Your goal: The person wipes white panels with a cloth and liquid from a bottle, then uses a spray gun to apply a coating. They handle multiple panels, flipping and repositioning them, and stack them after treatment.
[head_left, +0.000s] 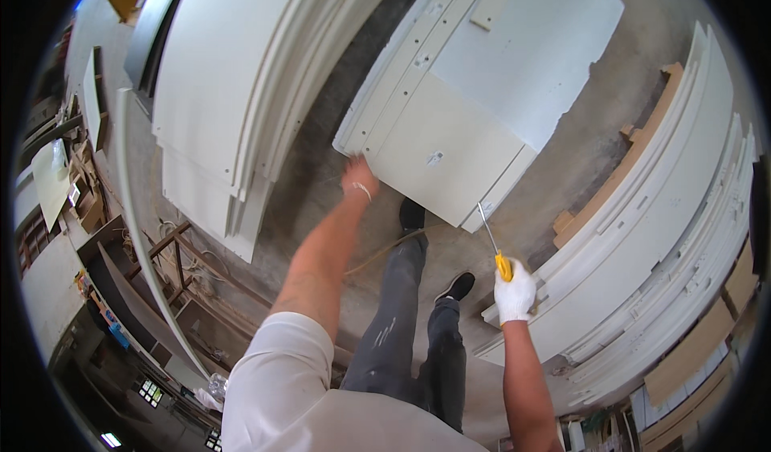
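My right hand [515, 293], in a white work glove, is closed round the yellow handle of a screwdriver [491, 239]. Its metal shaft points up and left, with the tip near the corner of a pale panel [450, 151]. Bare and somewhat blurred, my left hand [359, 177] is at the near left edge of the panel stack, by a strip with drilled holes [404, 94]. A band circles that wrist. The fingers are too unclear to show whether they grip the edge. A small pale block [485, 12] lies farther up on the stack.
Tall stacks of white boards stand at left [217, 74] and right [642, 243]. Brown cardboard [622, 159] lies along the right stack. A long pale pole [144, 243] and a rusty metal frame [181, 259] are at far left. A thin cord or hose [373, 257] crosses the floor by my feet.
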Motion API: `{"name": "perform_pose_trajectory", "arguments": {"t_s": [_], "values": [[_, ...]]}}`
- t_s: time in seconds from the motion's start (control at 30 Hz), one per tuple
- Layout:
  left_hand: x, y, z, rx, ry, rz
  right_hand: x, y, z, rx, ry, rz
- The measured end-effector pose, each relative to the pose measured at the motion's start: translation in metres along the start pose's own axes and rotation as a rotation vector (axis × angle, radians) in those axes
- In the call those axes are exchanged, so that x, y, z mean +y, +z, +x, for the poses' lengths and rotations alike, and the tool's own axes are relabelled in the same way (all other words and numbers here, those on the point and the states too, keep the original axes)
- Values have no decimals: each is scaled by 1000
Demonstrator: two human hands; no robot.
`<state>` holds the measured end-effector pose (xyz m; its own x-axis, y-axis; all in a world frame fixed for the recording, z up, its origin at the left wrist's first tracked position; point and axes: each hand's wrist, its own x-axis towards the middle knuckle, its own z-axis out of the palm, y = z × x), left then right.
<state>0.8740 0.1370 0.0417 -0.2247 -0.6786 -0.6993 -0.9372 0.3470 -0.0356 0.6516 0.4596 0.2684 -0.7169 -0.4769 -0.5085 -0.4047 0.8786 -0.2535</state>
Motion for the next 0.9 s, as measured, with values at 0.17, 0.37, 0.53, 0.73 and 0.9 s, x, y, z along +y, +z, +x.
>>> {"name": "perform_pose_trajectory", "arguments": {"t_s": [0.17, 0.37, 0.53, 0.73, 0.9], "values": [[8, -11, 115, 84, -19, -189, -23, 31, 52, 2, 10, -102], [31, 0, 125, 57, -90, -229, -34, 69, 31, -248, 73, -180], [49, 28, 95, 117, -98, -164, -39, 81, 4, -339, 20, -229], [65, 86, 46, 84, -198, -230, -35, 86, 5, -322, -83, -242], [62, 115, 12, 76, -341, -321, -16, 86, 11, -389, -39, -267]]}}
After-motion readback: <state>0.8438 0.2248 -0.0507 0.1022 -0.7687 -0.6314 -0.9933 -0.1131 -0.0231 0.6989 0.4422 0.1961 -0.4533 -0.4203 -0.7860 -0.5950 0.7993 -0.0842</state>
